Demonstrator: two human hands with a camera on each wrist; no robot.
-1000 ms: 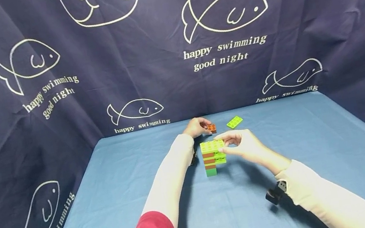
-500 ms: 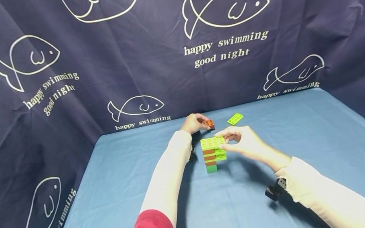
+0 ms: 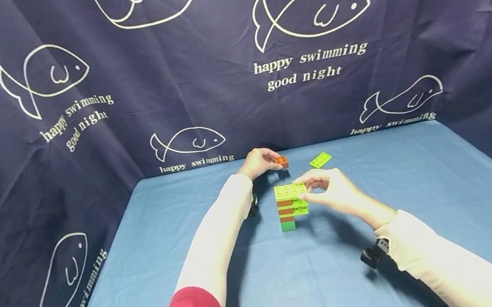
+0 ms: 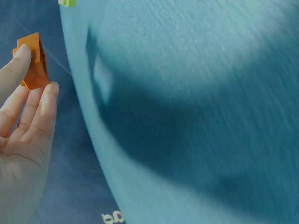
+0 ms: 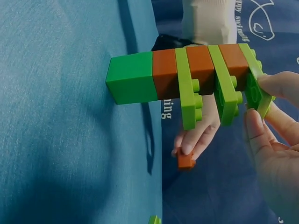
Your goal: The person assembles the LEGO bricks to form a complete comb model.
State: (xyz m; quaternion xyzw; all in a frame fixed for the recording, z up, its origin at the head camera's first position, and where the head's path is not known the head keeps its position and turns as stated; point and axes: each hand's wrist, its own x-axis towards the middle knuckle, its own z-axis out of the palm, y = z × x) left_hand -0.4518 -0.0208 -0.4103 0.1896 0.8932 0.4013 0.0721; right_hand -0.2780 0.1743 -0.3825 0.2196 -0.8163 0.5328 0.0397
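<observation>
Between thumb and fingertips my left hand pinches an orange-brown toy building brick, raised above the cloth near the far edge. In the middle stands a brick tower: a green block at the bottom, then brown bricks alternating with lime plates that jut out to the right. The thumb and fingers of my right hand pinch the overhanging end of the top lime plate. In the right wrist view, the left hand with its brick shows beyond the tower.
A loose lime plate lies on the blue cloth-covered table behind the right hand. Dark blue curtain with white fish drawings hangs at the back and sides. Small black cameras are worn at the wrists.
My left hand has lifted the orange-brown brick off the table and moved slightly away. The right hand keeps its pinch on the tower's top plate. The head view has shifted a little.
</observation>
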